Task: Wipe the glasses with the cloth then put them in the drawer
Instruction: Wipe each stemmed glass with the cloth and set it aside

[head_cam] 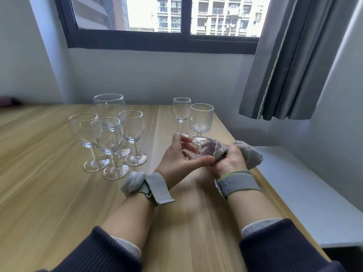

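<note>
My left hand (177,156) grips a clear glass (193,149) lying on its side above the wooden table (59,193). A grey cloth (247,152), held by my right hand (230,160), is pushed into the mouth of that glass. Several stemmed wine glasses (109,134) stand upright in a cluster at the left. A small wine glass (181,112) and a ribbed goblet (201,119) stand just behind my hands. No drawer is in view.
The table's right edge runs close to my right arm, with a low white ledge (294,189) beyond it. A grey curtain (290,65) hangs at the right, and a window (167,20) sits above the back wall.
</note>
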{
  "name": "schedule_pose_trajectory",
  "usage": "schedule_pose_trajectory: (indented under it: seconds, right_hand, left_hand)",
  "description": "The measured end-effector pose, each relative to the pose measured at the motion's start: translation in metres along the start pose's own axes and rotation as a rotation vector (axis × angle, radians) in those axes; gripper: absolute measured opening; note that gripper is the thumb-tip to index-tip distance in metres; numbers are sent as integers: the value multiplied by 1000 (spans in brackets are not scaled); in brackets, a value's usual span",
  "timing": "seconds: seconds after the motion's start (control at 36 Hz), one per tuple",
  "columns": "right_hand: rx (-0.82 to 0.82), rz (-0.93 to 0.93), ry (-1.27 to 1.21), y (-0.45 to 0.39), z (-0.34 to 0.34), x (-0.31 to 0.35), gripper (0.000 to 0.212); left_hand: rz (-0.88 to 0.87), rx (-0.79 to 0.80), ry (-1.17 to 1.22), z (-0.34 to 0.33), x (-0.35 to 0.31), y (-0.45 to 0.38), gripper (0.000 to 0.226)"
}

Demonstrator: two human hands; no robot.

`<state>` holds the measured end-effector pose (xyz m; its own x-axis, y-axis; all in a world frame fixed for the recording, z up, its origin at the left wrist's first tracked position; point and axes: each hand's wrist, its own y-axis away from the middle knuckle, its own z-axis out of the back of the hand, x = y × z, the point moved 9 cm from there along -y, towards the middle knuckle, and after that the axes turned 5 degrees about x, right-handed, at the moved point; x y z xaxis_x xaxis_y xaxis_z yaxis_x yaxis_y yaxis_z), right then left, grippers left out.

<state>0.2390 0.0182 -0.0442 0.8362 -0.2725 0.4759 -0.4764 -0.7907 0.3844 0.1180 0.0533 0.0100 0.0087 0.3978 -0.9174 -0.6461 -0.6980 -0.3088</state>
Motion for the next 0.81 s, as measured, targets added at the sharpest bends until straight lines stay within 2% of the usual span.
schedule_pose_trajectory:
  seconds: [0.17,0.33,0.42,0.47,0.61,0.75,0.81]
  right_hand:
    - [22,-4,-7,7,-2,6,31]
    - [193,48,-201,3,-18,6,37]
    - [202,107,-182,7,-22,12,36]
    - [181,109,-159,5,-20,11,37]
    - [112,69,-60,17,-14,8,49]
    - [60,9,-91,14,-5,7,41]
    - [79,13,-85,13,-6,8,32]
  left_hand:
    - [71,-6,24,2,6,1,69]
    - [314,44,199,-3,21,1,74]
    - [389,79,290,-9,22,7,49]
    - [408,82,286,-11,23,8,42]
    - [418,87,265,-12,28,5,55]
    - [358,110,272,-16,27,-1,79]
    - [353,104,284,-17,27,0,79]
